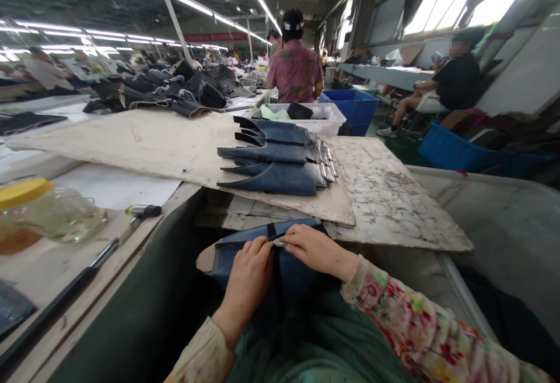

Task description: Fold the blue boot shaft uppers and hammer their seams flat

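Note:
A dark blue leather-like piece (293, 263) lies across my lap at the board's near edge. It has black strips along it and a tan tip at its left end. My left hand (250, 269) grips its upper edge with bent fingers, close to a black strip. Beside those fingertips, my right hand (312, 246) pinches a small shiny, pale object (279, 242) against the piece; its kind is too small to make out. Beyond both hands, several similar blue pieces (280, 153) are stacked in overlapping rows on a cream sheet (184, 144).
A worn white board (385, 190) supports the sheet. To the left are a yellow-lidded jar (65, 214), a marker-like object (143, 210) and a black rod (56, 304). Behind stand a white bin (332, 116) and blue crate (354, 112). A person (295, 71) is ahead; another (457, 77) sits right.

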Motion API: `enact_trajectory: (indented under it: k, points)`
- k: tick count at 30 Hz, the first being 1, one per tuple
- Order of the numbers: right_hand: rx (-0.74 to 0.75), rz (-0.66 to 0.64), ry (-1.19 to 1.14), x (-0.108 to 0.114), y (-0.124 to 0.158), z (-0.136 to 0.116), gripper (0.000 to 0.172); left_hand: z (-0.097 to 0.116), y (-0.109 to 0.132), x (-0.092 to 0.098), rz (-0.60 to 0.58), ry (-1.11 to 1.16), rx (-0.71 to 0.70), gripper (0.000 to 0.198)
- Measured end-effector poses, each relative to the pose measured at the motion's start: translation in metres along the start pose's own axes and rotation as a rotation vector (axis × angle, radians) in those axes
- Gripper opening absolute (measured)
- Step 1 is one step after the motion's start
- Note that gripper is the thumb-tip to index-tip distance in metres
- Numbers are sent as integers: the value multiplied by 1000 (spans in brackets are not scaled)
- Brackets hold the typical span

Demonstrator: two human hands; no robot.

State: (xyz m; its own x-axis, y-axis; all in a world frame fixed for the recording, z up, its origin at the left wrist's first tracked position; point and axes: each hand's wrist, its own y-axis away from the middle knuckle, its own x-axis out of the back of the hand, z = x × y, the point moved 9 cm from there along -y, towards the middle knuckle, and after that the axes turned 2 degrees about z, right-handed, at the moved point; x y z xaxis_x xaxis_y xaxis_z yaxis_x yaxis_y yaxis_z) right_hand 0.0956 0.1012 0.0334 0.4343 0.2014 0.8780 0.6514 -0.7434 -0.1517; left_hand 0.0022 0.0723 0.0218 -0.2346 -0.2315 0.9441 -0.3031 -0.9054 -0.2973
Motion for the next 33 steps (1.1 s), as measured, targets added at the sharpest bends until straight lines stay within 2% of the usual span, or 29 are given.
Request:
enact_trajectory:
  k: [4, 12, 18, 24, 28, 33]
  points:
    - [-27, 9, 54, -2, 4, -5, 27, 2, 8, -5, 6, -53, -47, 26]
    - [-90, 72, 151, -7, 3, -14, 31, 2, 7, -5, 58, -58, -46, 28]
    - [-111, 3, 230, -9, -6, -10, 30, 6, -1, 1, 29, -25, -28, 21]
    - [-62, 9, 334, -12, -13, -11, 30, 7, -4, 2, -21, -18, -23, 22]
    - [-56, 22, 387, -11, -4, -10, 31, 3, -1, 4, 0, -1, -23, 25]
    - [-54, 84, 362, 0, 26, 3, 32, -8, 6, 12, 53, -9, -10, 29]
